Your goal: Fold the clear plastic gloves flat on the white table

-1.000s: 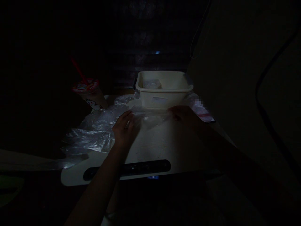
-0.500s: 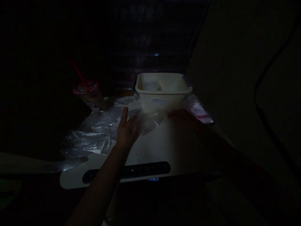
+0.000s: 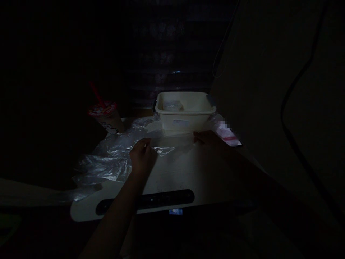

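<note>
In dim light, a clear plastic bag (image 3: 172,140) is stretched between my two hands above the white table. My left hand (image 3: 142,153) is closed on its left end, the fingers pinched together. At its right end, my right hand (image 3: 205,138), mostly in shadow, pinches the plastic. Just behind the bag stands a cream-coloured plastic basin (image 3: 185,123) with a small clear plastic bundle (image 3: 172,105) inside it. More crumpled clear plastic (image 3: 107,165) lies to the left of my left hand.
A drink cup (image 3: 110,122) with a red straw stands at the table's back left. Right of the basin lies a pink-and-white packet (image 3: 228,135). A black slot (image 3: 167,197) runs along the front of the white table (image 3: 172,176). A dark cable (image 3: 291,133) hangs at the right.
My left hand has closed on the plastic, its raised thumb now folded in. The bag is pulled straighter between my hands. The whole view has shifted slightly.
</note>
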Tool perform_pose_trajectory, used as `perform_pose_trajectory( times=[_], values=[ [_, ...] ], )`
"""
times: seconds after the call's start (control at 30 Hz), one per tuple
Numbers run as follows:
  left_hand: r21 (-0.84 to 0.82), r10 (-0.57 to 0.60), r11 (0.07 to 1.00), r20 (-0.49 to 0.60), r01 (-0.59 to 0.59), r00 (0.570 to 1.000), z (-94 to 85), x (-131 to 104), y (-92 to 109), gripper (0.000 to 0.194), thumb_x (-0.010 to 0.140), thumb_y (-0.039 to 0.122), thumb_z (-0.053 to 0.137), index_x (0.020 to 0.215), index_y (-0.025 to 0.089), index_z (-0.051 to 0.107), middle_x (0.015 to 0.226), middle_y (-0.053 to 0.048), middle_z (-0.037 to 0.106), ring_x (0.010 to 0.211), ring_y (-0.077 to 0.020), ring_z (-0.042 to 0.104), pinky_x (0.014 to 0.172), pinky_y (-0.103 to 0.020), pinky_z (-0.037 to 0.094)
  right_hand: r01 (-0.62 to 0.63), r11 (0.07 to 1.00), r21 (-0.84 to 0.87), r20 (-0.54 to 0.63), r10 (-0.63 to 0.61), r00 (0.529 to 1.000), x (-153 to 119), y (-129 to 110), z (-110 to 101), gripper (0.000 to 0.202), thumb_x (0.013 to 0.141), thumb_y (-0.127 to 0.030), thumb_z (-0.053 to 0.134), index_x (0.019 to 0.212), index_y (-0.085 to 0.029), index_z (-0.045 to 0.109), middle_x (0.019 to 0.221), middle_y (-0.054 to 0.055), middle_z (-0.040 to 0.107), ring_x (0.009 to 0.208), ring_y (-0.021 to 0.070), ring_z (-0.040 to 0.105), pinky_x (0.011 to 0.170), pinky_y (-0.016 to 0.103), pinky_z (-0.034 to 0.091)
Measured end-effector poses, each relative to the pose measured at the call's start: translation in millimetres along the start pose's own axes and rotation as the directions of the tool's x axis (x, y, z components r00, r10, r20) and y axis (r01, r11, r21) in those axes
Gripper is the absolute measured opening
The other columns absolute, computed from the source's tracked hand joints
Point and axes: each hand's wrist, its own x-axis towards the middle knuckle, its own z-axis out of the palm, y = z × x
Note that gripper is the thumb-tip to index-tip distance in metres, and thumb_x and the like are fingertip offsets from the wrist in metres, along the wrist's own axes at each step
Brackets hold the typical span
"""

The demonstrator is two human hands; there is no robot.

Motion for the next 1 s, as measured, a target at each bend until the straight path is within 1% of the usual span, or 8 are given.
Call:
perform_pose_trajectory(
  times=[0.2, 0.33, 0.5, 0.6, 0.67, 0.8, 0.9, 1.0],
  values=[
    [-0.050, 0.058, 0.997, 0.097, -0.053, 0.994, -0.6, -2, 3, 0.026, 0.066, 0.011, 0.039, 0.081, 0.015, 0.060, 0.101, -0.008, 0.059, 0.090, -0.0166, 0.056, 0.078, -0.030, 0.045, 0.086, 0.996, 0.026, 0.073, -0.088, 0.993, 2, -1, -5, 0.013, 0.051, -0.035, 0.066, 0.052, -0.023, 0.062, 0.062, -0.002, 0.062, 0.068, 0.0146, 0.057, 0.063, 0.026, 0.041],
    [-0.111, 0.058, 0.993, 0.121, -0.044, 0.991, -1.8, -3, 4, 0.029, 0.066, 0.009, 0.037, 0.081, 0.016, 0.060, 0.104, -0.007, 0.058, 0.093, -0.0159, 0.055, 0.080, -0.031, 0.045, 0.064, 0.997, 0.052, 0.030, -0.066, 0.997, 3, 6, -2, 0.029, 0.061, -0.046, 0.055, 0.053, -0.019, 0.060, 0.058, 0.000, 0.061, 0.059, 0.0133, 0.056, 0.057, 0.026, 0.041],
    [-0.085, 0.089, 0.993, 0.036, -0.086, 0.995, -1.5, -5, 3, 0.026, 0.072, 0.015, 0.041, 0.092, 0.016, 0.058, 0.102, -0.007, 0.060, 0.094, -0.0170, 0.055, 0.082, -0.035, 0.043, 0.065, 0.995, -0.074, 0.006, -0.065, 0.998, 1, 1, -8, 0.037, 0.056, -0.050, 0.058, 0.039, -0.017, 0.054, 0.038, -0.002, 0.049, 0.041, 0.0090, 0.045, 0.046, 0.023, 0.033],
    [-0.029, 0.139, 0.990, 0.010, -0.139, 0.990, -1.6, -6, 4, 0.024, 0.074, 0.019, 0.044, 0.094, 0.018, 0.058, 0.105, -0.006, 0.058, 0.095, -0.0176, 0.054, 0.082, -0.035, 0.044, 0.130, 0.971, -0.200, 0.005, -0.132, 0.991, -5, -5, -14, 0.033, 0.054, -0.047, 0.061, 0.040, -0.018, 0.054, 0.041, -0.002, 0.052, 0.045, 0.0104, 0.048, 0.047, 0.023, 0.033],
    [-0.006, 0.170, 0.985, 0.012, -0.170, 0.985, -2.0, -6, 5, 0.022, 0.075, 0.020, 0.045, 0.092, 0.019, 0.058, 0.108, -0.007, 0.056, 0.096, -0.0181, 0.054, 0.082, -0.034, 0.044, 0.190, 0.959, -0.210, 0.040, -0.186, 0.982, -9, -7, -14, 0.025, 0.052, -0.043, 0.064, 0.048, -0.019, 0.058, 0.051, -0.001, 0.057, 0.054, 0.0126, 0.052, 0.051, 0.024, 0.036],
    [-0.012, 0.187, 0.982, 0.051, -0.187, 0.981, -2.0, -7, 7, 0.021, 0.075, 0.022, 0.046, 0.091, 0.017, 0.059, 0.116, -0.010, 0.049, 0.100, -0.0201, 0.051, 0.082, -0.035, 0.044, 0.198, 0.978, -0.067, 0.139, -0.188, 0.972, -13, -6, -5, 0.020, 0.052, -0.039, 0.064, 0.054, -0.020, 0.061, 0.060, 0.000, 0.061, 0.063, 0.0155, 0.056, 0.059, 0.026, 0.040],
    [-0.008, 0.193, 0.981, 0.040, -0.193, 0.980, -1.2, -7, 6, 0.020, 0.076, 0.021, 0.046, 0.090, 0.017, 0.059, 0.121, -0.011, 0.045, 0.103, -0.0215, 0.049, 0.083, -0.036, 0.043, 0.077, 0.990, 0.121, 0.094, -0.089, 0.992, -8, -4, 0, 0.020, 0.050, -0.039, 0.065, 0.048, -0.019, 0.061, 0.054, 0.000, 0.060, 0.060, 0.0153, 0.056, 0.060, 0.028, 0.042],
    [0.002, 0.203, 0.979, 0.013, -0.203, 0.979, -0.4, -7, 5, 0.020, 0.076, 0.020, 0.044, 0.088, 0.017, 0.060, 0.123, -0.010, 0.043, 0.106, -0.0216, 0.046, 0.085, -0.036, 0.041, -0.045, 0.944, 0.327, 0.073, 0.022, 0.997, -2, -6, -1, 0.022, 0.047, -0.038, 0.067, 0.049, -0.018, 0.060, 0.046, -0.001, 0.056, 0.047, 0.0123, 0.053, 0.053, 0.028, 0.043]
  ],
)
